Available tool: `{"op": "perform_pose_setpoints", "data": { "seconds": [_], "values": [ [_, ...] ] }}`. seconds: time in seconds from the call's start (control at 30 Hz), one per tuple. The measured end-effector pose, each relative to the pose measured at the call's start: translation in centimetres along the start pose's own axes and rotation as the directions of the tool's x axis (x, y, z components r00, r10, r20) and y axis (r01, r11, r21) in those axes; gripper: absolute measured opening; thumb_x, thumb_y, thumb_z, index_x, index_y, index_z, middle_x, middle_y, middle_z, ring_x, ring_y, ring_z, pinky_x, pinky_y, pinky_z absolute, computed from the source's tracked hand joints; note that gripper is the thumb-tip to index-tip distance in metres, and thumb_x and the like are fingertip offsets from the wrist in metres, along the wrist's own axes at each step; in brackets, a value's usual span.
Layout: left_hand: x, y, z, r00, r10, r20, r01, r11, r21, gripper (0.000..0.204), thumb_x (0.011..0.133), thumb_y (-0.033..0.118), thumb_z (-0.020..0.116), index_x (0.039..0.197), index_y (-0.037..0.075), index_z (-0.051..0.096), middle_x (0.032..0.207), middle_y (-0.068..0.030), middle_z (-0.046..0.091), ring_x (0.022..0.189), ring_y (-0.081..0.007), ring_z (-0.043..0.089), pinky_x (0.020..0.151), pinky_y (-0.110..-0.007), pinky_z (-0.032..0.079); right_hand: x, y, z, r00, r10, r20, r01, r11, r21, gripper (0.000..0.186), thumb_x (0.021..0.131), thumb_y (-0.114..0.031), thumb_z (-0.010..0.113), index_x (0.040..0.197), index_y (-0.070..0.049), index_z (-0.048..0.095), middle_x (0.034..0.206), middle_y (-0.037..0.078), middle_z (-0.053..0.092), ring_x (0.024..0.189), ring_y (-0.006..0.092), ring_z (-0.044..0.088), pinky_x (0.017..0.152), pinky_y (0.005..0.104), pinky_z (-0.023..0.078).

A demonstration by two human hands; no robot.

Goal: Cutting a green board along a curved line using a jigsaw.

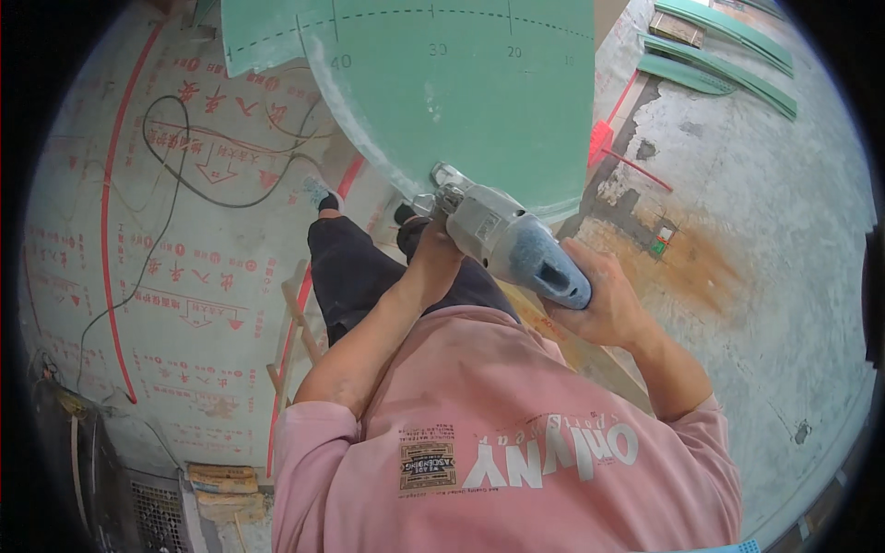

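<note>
A grey and blue jigsaw (505, 232) lies slantwise between my hands, its metal front end on the curved edge of a green board (461, 111). Around the underside of the tool's front wraps my left hand (433, 263), its fingers partly hidden behind the body. My right hand (599, 293) grips the blue rear end from the right side. White dust marks the board's curved left edge, near the tool's front. A dashed line and printed figures run across the board's far part. The blade is hidden from view.
Printed protective sheeting (212, 240) covers the floor at left, with a dark cable (175, 230) looping over it. Curved green strips (719, 55) lie on the bare concrete at far right. A red tool (601, 140) rests beside the board. Wooden pieces (221, 488) lie at lower left.
</note>
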State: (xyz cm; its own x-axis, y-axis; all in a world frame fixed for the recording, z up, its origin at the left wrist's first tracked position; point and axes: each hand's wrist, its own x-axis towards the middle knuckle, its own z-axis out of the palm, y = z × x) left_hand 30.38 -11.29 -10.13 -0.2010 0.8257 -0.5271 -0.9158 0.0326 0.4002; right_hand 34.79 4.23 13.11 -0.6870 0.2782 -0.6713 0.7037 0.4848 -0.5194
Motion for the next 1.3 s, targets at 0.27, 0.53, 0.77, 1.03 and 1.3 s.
{"op": "perform_pose_setpoints", "data": {
  "seconds": [0.27,0.53,0.77,1.03,1.3],
  "values": [
    [0.6,-3.2,-1.7,0.977,0.194,0.089,-0.207,0.965,0.162,0.040,0.099,0.002,0.059,0.138,0.007,0.050,0.127,-0.0052,0.063,0.116,-0.0162,0.061,0.098,-0.032,0.050,0.3,-0.7,0.6,0.999,-0.020,-0.038,0.019,1.000,-0.010,0.025,0.074,-0.006,0.077,0.095,-0.004,0.062,0.077,0.014,0.060,0.069,0.0341,0.060,0.067,0.0385,0.050],
    [0.0,-1.4,-1.3,0.989,0.141,0.052,-0.144,0.986,0.079,0.034,0.100,0.004,0.058,0.133,0.005,0.053,0.122,-0.0048,0.065,0.111,-0.0150,0.063,0.093,-0.031,0.052,0.5,-0.9,0.5,0.999,-0.029,-0.029,0.029,0.999,0.019,0.026,0.077,-0.007,0.080,0.095,-0.004,0.061,0.076,0.014,0.060,0.067,0.0329,0.060,0.065,0.0372,0.049],
    [-0.6,1.7,-1.2,0.998,-0.012,0.069,-0.018,0.908,0.418,0.033,0.100,0.011,0.057,0.132,0.005,0.061,0.134,-0.0104,0.065,0.123,-0.0239,0.061,0.103,-0.035,0.048,0.5,-0.8,0.6,0.998,-0.048,-0.036,0.049,0.999,0.010,0.026,0.078,-0.007,0.080,0.094,-0.004,0.060,0.076,0.014,0.060,0.066,0.0332,0.059,0.064,0.0375,0.049],
    [-0.6,0.3,-2.3,0.998,0.049,0.044,-0.060,0.961,0.272,0.031,0.100,0.007,0.059,0.130,0.003,0.060,0.131,-0.0097,0.066,0.122,-0.0218,0.062,0.102,-0.034,0.050,0.7,-1.5,0.8,0.997,-0.049,-0.059,0.051,0.999,0.017,0.025,0.078,-0.008,0.079,0.092,-0.004,0.059,0.073,0.015,0.059,0.065,0.0350,0.059,0.063,0.0377,0.049],
    [-0.7,2.0,-2.0,0.999,0.012,0.042,-0.022,0.966,0.256,0.032,0.102,0.009,0.060,0.133,0.002,0.057,0.130,-0.0096,0.066,0.122,-0.0189,0.062,0.099,-0.034,0.052,0.8,-1.9,1.1,0.996,-0.043,-0.077,0.045,0.999,0.022,0.025,0.078,-0.007,0.080,0.092,-0.004,0.060,0.072,0.014,0.060,0.063,0.0324,0.061,0.062,0.0368,0.049]
  ]
}}
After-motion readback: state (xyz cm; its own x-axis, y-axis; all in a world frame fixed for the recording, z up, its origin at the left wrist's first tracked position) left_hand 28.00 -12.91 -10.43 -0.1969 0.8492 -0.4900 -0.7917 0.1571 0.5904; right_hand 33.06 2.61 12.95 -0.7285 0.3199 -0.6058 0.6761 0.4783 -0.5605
